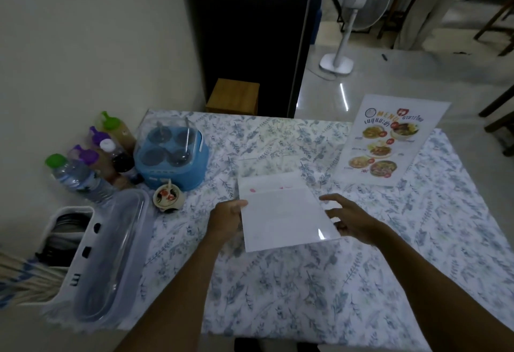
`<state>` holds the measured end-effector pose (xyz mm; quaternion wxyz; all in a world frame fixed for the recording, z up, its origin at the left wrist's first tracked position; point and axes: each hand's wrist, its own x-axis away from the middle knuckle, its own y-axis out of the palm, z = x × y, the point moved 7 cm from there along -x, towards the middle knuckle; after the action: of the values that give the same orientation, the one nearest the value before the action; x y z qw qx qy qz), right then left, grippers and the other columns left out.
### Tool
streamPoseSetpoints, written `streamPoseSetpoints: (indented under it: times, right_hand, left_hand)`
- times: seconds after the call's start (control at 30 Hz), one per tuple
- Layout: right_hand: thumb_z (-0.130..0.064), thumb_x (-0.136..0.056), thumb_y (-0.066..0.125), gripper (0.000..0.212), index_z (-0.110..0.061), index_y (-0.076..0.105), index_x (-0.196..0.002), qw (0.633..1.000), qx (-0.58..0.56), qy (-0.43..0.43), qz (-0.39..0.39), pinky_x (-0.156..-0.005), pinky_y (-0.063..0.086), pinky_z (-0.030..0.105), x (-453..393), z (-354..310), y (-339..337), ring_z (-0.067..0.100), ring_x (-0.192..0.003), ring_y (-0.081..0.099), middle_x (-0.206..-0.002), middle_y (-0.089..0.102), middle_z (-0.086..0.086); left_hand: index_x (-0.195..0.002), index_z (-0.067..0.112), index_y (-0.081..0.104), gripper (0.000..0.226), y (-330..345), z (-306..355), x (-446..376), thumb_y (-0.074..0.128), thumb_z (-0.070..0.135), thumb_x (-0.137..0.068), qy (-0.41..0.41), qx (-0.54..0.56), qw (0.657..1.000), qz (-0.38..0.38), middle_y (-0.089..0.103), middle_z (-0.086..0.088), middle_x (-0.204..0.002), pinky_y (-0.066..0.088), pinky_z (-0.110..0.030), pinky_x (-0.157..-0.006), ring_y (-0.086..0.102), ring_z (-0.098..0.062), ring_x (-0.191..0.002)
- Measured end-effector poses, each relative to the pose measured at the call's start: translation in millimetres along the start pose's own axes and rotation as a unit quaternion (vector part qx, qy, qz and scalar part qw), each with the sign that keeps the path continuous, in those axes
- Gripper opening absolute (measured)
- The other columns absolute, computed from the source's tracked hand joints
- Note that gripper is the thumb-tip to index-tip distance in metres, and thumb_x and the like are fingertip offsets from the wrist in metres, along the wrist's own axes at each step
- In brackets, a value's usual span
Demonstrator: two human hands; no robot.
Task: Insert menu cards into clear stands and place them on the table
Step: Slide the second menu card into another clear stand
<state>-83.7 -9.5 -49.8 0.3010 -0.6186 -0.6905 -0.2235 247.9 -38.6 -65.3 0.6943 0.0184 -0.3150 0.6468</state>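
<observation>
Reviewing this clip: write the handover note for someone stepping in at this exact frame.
Left hand: grips the left edge of the white menu card, blank side up.
Right hand: fingers spread at the card's right edge, not clearly gripping.
Card is partly slid into the clear acrylic stand lying mid-table.
Done: one printed colour menu in its clear stand stands at the far right of the floral tablecloth.
Left: seat this card fully, then stand it up.

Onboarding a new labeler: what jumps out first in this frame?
The white card at centre, its blank back up, held by the left hand at its left edge, with the right hand at its right edge and its fingers spread. Next, the colourful menu already standing at the table's far right. Then the blue caddy and bottles at far left.
</observation>
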Motion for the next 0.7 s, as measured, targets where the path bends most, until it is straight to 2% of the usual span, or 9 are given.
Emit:
streamPoseSetpoints:
  times: [0.07,0.2,0.3,0.37,0.4,0.47,0.5,0.57,0.7]
  right_hand:
    - [-0.006,-0.096,0.055,0.028,-0.016,0.066,-0.119,0.999,-0.025,-0.019,-0.008,-0.063,0.048,0.034,2,-20,0,0.033,-0.077,0.061,-0.104,0.069,0.021]
    - [-0.005,-0.096,0.057,0.023,-0.008,0.072,-0.113,0.998,-0.035,-0.049,0.006,-0.051,0.037,0.029,5,-50,-7,0.022,-0.063,0.049,-0.098,0.066,0.015]
    - [-0.008,-0.101,0.052,0.024,-0.004,0.074,-0.112,0.995,-0.065,-0.072,-0.003,-0.054,0.045,0.028,7,-67,-8,0.021,-0.063,0.057,-0.104,0.067,0.016]
    - [-0.012,-0.101,0.054,0.024,-0.008,0.073,-0.116,0.993,-0.066,-0.100,-0.010,-0.069,0.051,0.031,9,-79,-9,0.024,-0.080,0.069,-0.111,0.072,0.014]
    - [-0.014,-0.100,0.056,0.024,-0.011,0.072,-0.117,0.991,-0.052,-0.120,-0.007,-0.077,0.051,0.033,11,-85,-9,0.024,-0.090,0.072,-0.113,0.074,0.010]
    - [-0.020,-0.098,0.060,0.023,-0.012,0.071,-0.117,0.986,-0.022,-0.164,0.012,-0.085,0.051,0.036,14,-101,-10,0.023,-0.101,0.072,-0.113,0.076,0.007]
    - [-0.021,-0.098,0.061,0.022,-0.010,0.071,-0.115,0.983,-0.014,-0.181,0.027,-0.085,0.052,0.037,14,-108,-11,0.023,-0.102,0.072,-0.111,0.076,0.007]
    - [-0.021,-0.097,0.063,0.020,-0.007,0.071,-0.109,0.976,-0.007,-0.206,0.065,-0.082,0.053,0.036,12,-122,-12,0.024,-0.099,0.073,-0.106,0.077,0.009]
    - [-0.026,-0.095,0.066,0.016,-0.014,0.073,-0.101,0.959,0.005,-0.247,0.136,-0.073,0.055,0.033,-2,-143,-12,0.025,-0.089,0.073,-0.096,0.076,0.010]
  left_hand:
    - [-0.120,0.007,0.072,0.032,-7,15,1,0.069,0.001,-0.088,0.047,-0.026,0.999,0.002,0.070,-0.005,-0.119,0.054,-0.039,-0.101,0.069,-0.024,-0.106]
    - [-0.114,0.013,0.072,0.037,-18,34,-4,0.068,-0.010,-0.085,0.071,0.006,0.997,-0.024,0.068,-0.020,-0.125,0.053,-0.042,-0.101,0.067,-0.029,-0.109]
    - [-0.113,0.011,0.072,0.040,-26,52,-10,0.063,-0.016,-0.085,0.126,-0.019,0.992,-0.021,0.066,-0.012,-0.124,0.054,-0.019,-0.089,0.064,-0.022,-0.107]
    - [-0.104,0.021,0.077,0.025,-32,66,-13,0.075,0.006,-0.084,0.154,-0.036,0.987,-0.017,0.073,-0.006,-0.109,0.056,-0.028,-0.091,0.067,-0.018,-0.099]
    - [-0.096,0.029,0.079,0.015,-35,74,-14,0.080,0.030,-0.081,0.159,-0.036,0.987,-0.017,0.077,-0.004,-0.101,0.057,-0.036,-0.090,0.069,-0.017,-0.093]
    - [-0.088,0.024,0.078,0.051,-40,80,-28,0.070,0.071,-0.071,0.157,-0.064,0.985,-0.012,0.077,-0.005,-0.087,0.051,-0.033,-0.076,0.066,-0.014,-0.077]
    - [-0.087,0.018,0.076,0.063,-42,86,-32,0.063,0.077,-0.071,0.152,-0.079,0.985,-0.012,0.075,-0.005,-0.082,0.046,-0.032,-0.069,0.062,-0.013,-0.071]
    - [-0.084,0.016,0.072,0.066,-46,98,-39,0.059,0.080,-0.073,0.147,-0.071,0.987,0.003,0.073,-0.005,-0.080,0.044,-0.036,-0.066,0.061,-0.016,-0.067]
    - [-0.093,0.014,0.070,0.053,-47,120,-52,0.056,0.064,-0.088,0.144,-0.092,0.985,0.026,0.074,-0.008,-0.088,0.052,-0.042,-0.076,0.069,-0.025,-0.082]
